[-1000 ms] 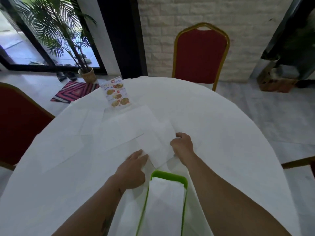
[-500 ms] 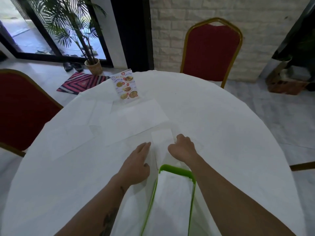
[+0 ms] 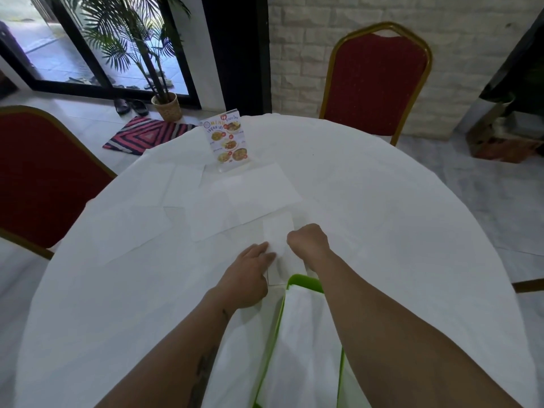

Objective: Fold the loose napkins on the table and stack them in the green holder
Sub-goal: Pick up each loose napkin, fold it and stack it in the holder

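We've got the folded napkin [image 3: 278,231] on the desk [image 3: 382,216] just past the green holder [image 3: 304,281]. Left grip [image 3: 245,276] presses it flat-fingered, right grip [image 3: 309,242] is curled, pinching its edge

Daylight enters through the glass door [image 3: 97,51] at upper left, leaving the room evenly lit but rather dim. The white tablecloth [image 3: 382,231] is so pale that napkin edges barely show, and shadows beneath the arms are soft. Wide-angle distortion bends the table edge and chairs [image 3: 376,81]; detail looks slightly soft.
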`<state>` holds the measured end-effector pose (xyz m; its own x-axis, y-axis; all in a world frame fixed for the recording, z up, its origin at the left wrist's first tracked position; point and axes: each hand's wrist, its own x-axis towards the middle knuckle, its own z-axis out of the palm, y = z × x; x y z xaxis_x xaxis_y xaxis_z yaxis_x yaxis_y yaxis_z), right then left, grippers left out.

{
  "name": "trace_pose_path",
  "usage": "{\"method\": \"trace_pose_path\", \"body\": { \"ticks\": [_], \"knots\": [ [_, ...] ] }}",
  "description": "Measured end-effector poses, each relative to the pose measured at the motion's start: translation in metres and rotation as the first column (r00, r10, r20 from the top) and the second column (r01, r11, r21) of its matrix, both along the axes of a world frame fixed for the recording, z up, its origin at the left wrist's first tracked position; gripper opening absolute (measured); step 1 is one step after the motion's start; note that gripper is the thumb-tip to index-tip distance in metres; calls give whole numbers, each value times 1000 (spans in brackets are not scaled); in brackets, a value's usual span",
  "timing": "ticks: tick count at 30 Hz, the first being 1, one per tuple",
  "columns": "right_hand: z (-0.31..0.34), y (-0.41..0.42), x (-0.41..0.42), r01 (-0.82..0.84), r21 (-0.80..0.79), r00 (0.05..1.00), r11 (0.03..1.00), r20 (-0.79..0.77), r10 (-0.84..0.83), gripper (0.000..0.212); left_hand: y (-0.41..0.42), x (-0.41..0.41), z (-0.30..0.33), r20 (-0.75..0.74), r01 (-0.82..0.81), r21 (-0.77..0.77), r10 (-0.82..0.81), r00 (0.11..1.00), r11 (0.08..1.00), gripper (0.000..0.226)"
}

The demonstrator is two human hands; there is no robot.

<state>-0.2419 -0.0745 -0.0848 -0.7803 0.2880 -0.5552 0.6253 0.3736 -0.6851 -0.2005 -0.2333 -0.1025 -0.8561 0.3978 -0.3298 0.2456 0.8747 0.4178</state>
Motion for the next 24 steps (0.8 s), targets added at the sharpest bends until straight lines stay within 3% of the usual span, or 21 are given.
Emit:
{"method": "trace_pose_path", "body": {
  "ticks": [2,4,8,11,16,18,21,24],
  "knots": [
    [1,0,3,28,-17,995,999,-99,-30,14,0,-1,1,22,-27,33,26,999,999,65],
    [7,4,6,49,-19,976,999,-214,-52,18,1,-4,7,69,-156,145,147,987,977,62],
    [38,20,11,106,-157,937,982,-314,-151,12,0,-8,27,265,-490,417,413,871,766,52],
    [67,35,21,163,-304,925,939,-285,-253,7,0,-4,46,447,-611,568,416,792,552,46],
    [103,40,88,226,-588,888,776,-204,-413,12,-5,27,68,556,-635,619,313,770,462,39],
    [97,33,125,254,-511,905,821,-175,-389,12,-11,43,70,548,-603,624,271,791,497,38],
    [78,14,176,286,-145,938,947,-159,-308,11,-21,64,67,472,-495,613,217,854,616,36],
    [67,-5,205,284,96,954,954,-121,-272,9,-29,88,62,381,-383,561,181,907,734,38]
  ]
}}
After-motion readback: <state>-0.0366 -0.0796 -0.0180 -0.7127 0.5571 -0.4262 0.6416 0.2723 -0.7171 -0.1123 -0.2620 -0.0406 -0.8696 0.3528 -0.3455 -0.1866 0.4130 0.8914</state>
